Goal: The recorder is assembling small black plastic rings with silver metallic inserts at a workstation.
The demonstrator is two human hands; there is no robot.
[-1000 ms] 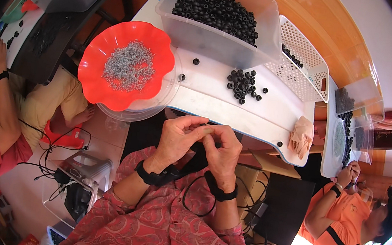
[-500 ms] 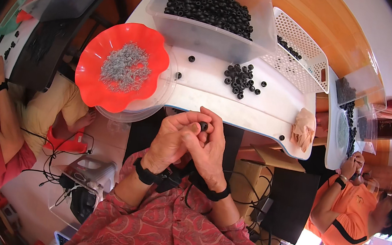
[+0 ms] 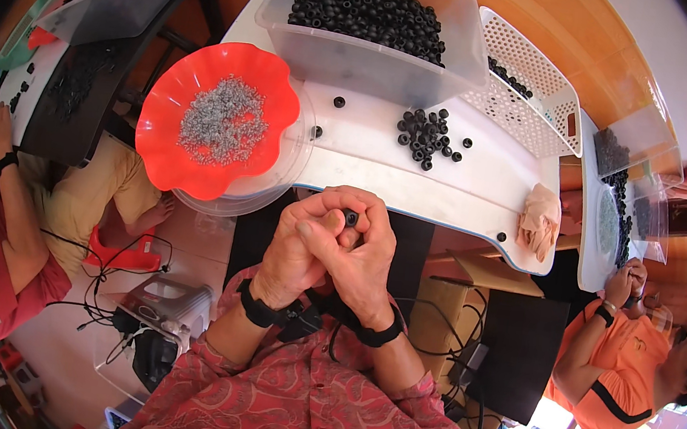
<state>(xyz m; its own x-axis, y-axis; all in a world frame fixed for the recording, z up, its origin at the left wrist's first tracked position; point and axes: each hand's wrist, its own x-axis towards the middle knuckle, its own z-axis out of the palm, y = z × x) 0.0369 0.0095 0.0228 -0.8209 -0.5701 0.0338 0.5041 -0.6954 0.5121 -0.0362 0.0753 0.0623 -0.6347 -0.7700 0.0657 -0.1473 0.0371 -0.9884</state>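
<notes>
In front of my chest, at the table's near edge, my two hands are cupped together. My left hand (image 3: 292, 247) and my right hand (image 3: 368, 260) both close round one small black round part with a hole (image 3: 350, 217), its end showing between the fingers. The thumbs cross below it; whether a second small piece is in there is hidden. Beyond my hands, a loose pile of similar black parts (image 3: 426, 141) lies on the white tabletop (image 3: 356, 177). To the left, a red wavy-rimmed bowl (image 3: 156, 136) holds many tiny silvery-grey pieces (image 3: 222, 124).
A translucent bin (image 3: 361, 71) full of black parts stands at the back, a white perforated basket (image 3: 526, 121) beside it. Crumpled beige cloth (image 3: 539, 221) lies at the right edge. People work at tables on both sides. A cardboard box (image 3: 443, 312) and cables are right of me.
My fingers have curled in tighter round the black part, and my right fingertips have folded down over it. The tabletop things appear slightly shifted right with the view.
</notes>
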